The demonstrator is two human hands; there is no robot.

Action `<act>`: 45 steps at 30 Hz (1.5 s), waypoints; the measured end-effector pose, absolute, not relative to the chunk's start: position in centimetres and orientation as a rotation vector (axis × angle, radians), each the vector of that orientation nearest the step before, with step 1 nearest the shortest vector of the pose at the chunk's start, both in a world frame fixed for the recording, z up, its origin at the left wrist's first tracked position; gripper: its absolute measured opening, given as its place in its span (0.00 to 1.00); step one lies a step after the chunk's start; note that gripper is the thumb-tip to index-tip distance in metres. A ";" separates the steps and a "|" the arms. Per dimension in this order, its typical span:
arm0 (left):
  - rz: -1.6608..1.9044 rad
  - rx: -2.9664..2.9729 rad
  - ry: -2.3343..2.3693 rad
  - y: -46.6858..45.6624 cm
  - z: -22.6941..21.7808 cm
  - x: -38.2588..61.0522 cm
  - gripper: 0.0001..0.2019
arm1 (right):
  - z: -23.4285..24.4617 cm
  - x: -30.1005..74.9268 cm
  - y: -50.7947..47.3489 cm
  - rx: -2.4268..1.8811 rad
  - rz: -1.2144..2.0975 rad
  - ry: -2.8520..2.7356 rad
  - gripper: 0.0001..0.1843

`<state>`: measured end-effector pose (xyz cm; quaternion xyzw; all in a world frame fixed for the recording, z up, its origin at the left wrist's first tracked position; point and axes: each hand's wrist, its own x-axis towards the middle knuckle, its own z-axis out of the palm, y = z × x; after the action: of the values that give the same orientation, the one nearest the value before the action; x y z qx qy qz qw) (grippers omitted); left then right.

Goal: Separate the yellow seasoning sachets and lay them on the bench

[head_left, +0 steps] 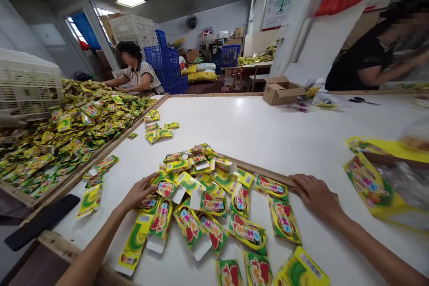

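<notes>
A heap of small yellow and green candy boxes (213, 203) printed with fruit lies on the white table in front of me, several with white end flaps open. My left hand (140, 192) rests at the heap's left side, fingers stretched out against the boxes. A thin wooden strip (259, 169) runs along the heap's far right side. Its right end is under the fingers of my right hand (315, 194), which are wrapped over it. Just left of that hand, one box (284, 220) lies face up.
Small packets (97, 116) fill a wood-edged area at left, where a person (142, 76) works beside a white crate (28, 82). A cardboard box (283, 90), scissors (363, 100) and a large yellow carton (375, 187) are on the table. Another person (365, 58) sits at right.
</notes>
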<state>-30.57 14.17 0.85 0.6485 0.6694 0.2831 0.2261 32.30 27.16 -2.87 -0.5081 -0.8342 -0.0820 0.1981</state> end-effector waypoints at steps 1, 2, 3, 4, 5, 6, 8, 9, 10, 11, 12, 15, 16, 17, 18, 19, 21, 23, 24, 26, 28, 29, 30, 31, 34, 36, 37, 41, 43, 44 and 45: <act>0.791 1.823 1.880 13.8 1.3 -30.2 0.30 | -2.6 33.0 26.0 -1.462 -0.261 -2.313 0.18; 0.830 1.866 1.929 13.3 1.7 -29.7 0.29 | -2.4 33.6 25.0 -1.511 -0.292 -2.284 0.17; 0.899 1.911 1.986 12.7 2.1 -28.8 0.29 | -2.1 34.3 23.9 -1.565 -0.322 -2.248 0.17; 0.990 1.947 2.040 11.9 2.6 -27.5 0.28 | -2.0 35.0 23.0 -1.621 -0.351 -2.207 0.17; 1.082 1.975 2.073 11.0 2.9 -25.8 0.26 | -1.8 35.6 22.0 -1.673 -0.372 -2.164 0.16; 1.163 1.982 2.091 9.8 3.2 -23.8 0.23 | -1.8 36.1 21.1 -1.716 -0.382 -2.122 0.16; 1.165 1.998 1.974 7.2 3.4 -18.9 0.17 | -1.8 36.6 19.2 -1.786 -0.404 -2.047 0.16; 1.104 2.015 1.864 5.8 3.4 -16.3 0.15 | -1.8 36.4 18.2 -1.814 -0.424 -2.006 0.17; 1.059 2.023 1.761 4.5 3.3 -13.7 0.14 | -1.7 36.0 17.0 -1.816 -0.434 -1.979 0.17; 1.026 2.027 1.658 3.3 3.1 -11.3 0.14 | -1.5 35.2 15.8 -1.771 -0.416 -1.992 0.18; 1.018 2.005 1.579 2.3 3.0 -9.1 0.14 | -1.3 34.2 14.4 -1.684 -0.355 -2.057 0.19; 1.049 1.922 1.428 0.2 2.6 -4.1 0.14 | -0.2 30.1 10.0 -1.282 0.079 -2.445 0.22; 1.038 1.913 1.382 -0.2 2.5 -2.9 0.14 | 0.2 28.8 8.5 -1.210 0.217 -2.541 0.27; 1.013 1.919 1.334 -0.6 2.4 -2.0 0.14 | 0.6 27.6 7.3 -1.174 0.313 -2.604 0.32; 0.979 1.938 1.285 -1.0 2.3 -1.2 0.15 | 0.9 26.7 6.3 -1.171 0.372 -2.638 0.35; 0.942 1.967 1.241 -1.3 2.2 -0.5 0.15 | 1.2 26.1 5.6 -1.185 0.397 -2.645 0.37; 0.879 2.043 1.187 -1.9 2.0 0.6 0.16 | 1.5 25.7 4.7 -1.237 0.402 -2.597 0.34; 0.817 2.124 1.173 -2.4 1.9 1.3 0.17 | 1.6 26.1 4.3 -1.291 0.417 -2.475 0.28; 0.778 2.166 1.162 -2.6 1.9 1.6 0.18 | 1.5 26.4 4.2 -1.316 0.452 -2.382 0.25; 0.691 2.254 1.117 -2.6 2.1 2.0 0.20 | 1.2 26.7 3.6 -1.339 0.606 -2.127 0.25; 0.619 2.331 1.056 -2.3 2.5 2.1 0.20 | 0.8 26.4 2.6 -1.305 0.852 -1.827 0.28; 0.603 2.356 1.049 -2.0 2.7 2.1 0.19 | 0.6 26.0 2.1 -1.266 0.981 -1.690 0.29; 0.603 2.368 1.067 -1.8 2.9 2.0 0.16 | 0.3 25.4 1.5 -1.223 1.095 -1.566 0.30; 0.617 2.363 1.107 -1.5 3.0 1.8 0.13 | 0.1 24.7 1.0 -1.180 1.188 -1.467 0.31; 0.703 2.267 1.241 -0.9 3.0 1.6 0.09 | -0.3 22.5 0.1 -1.071 1.346 -1.339 0.28; 0.781 2.168 1.254 -0.9 2.5 1.9 0.11 | -0.5 21.4 -0.1 -1.011 1.377 -1.334 0.25; 0.830 2.094 1.243 -1.0 2.1 2.3 0.13 | -0.6 21.0 -0.1 -0.986 1.382 -1.322 0.25; 1.058 1.661 1.160 -1.3 0.2 4.2 0.24 | -1.0 20.7 -0.5 -1.009 1.246 -1.230 0.24; 1.110 1.539 1.089 -1.2 -0.3 4.9 0.25 | -1.0 21.1 -0.9 -1.065 1.114 -1.275 0.23; 1.108 1.524 1.054 -1.1 -0.4 5.1 0.24 | -1.0 21.3 -1.1 -1.090 1.073 -1.315 0.21; 1.093 1.526 1.024 -1.0 -0.4 5.1 0.23 | -0.9 21.6 -1.2 -1.108 1.055 -1.360 0.19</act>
<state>5.10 -0.97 -0.36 0.6256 0.4200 0.4481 0.4811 21.57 -1.18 -0.94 -0.4624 -0.5674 0.4401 0.5202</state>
